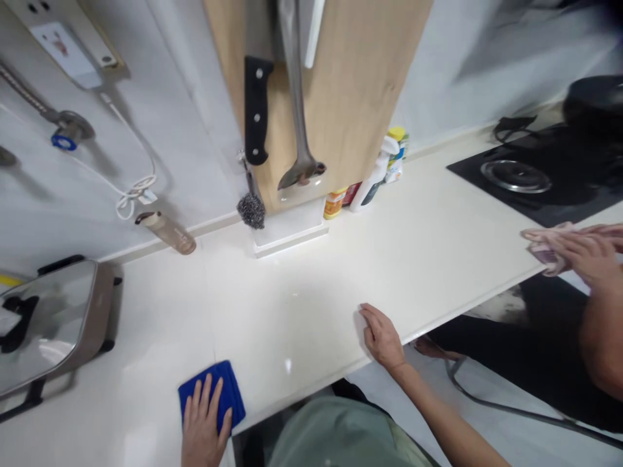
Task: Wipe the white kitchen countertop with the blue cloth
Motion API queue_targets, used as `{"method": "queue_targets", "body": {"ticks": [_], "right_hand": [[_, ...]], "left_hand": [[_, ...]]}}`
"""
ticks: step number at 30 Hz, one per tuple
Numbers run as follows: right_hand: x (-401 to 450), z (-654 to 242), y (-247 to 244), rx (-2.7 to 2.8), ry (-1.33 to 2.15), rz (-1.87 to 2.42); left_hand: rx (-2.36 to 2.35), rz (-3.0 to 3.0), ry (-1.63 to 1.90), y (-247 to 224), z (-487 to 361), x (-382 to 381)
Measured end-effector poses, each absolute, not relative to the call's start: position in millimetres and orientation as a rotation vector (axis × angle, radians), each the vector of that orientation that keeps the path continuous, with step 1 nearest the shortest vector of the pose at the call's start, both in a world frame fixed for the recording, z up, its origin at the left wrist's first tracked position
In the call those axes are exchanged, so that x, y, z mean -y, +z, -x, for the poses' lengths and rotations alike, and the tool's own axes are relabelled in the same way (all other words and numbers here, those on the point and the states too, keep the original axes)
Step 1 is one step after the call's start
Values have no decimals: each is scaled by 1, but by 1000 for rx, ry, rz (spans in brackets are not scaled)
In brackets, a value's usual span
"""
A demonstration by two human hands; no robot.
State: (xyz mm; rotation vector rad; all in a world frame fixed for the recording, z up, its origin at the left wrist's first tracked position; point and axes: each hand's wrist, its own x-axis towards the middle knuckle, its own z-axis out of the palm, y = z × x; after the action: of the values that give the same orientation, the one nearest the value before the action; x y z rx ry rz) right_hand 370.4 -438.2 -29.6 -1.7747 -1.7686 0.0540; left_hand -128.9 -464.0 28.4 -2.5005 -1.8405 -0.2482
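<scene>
The left hand lies, fingers slightly spread, on a folded blue cloth by the glossy white counter's front edge; the right hand rests near that edge, fingers loosely bent.

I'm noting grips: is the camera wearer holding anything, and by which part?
Nothing appears gripped: the left hand lies flat on top of the blue cloth; the right hand rests at the counter edge.

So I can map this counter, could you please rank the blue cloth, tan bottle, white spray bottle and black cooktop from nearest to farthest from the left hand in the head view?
1. Blue cloth: under the left hand.
2. Tan bottle: ahead, slightly left.
3. White spray bottle: ahead and right.
4. Black cooktop: far right.
</scene>
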Motion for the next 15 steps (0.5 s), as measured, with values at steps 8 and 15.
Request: {"method": "queue_targets", "body": {"ticks": [8,15], "right_hand": [[434,-368,-32,1733,11,1744],[431,-370,-32,1744,-12,1735]], "left_hand": [[1872,2340,-444,13,70,415],[1680,2593,-403,10,-54,354]]}}
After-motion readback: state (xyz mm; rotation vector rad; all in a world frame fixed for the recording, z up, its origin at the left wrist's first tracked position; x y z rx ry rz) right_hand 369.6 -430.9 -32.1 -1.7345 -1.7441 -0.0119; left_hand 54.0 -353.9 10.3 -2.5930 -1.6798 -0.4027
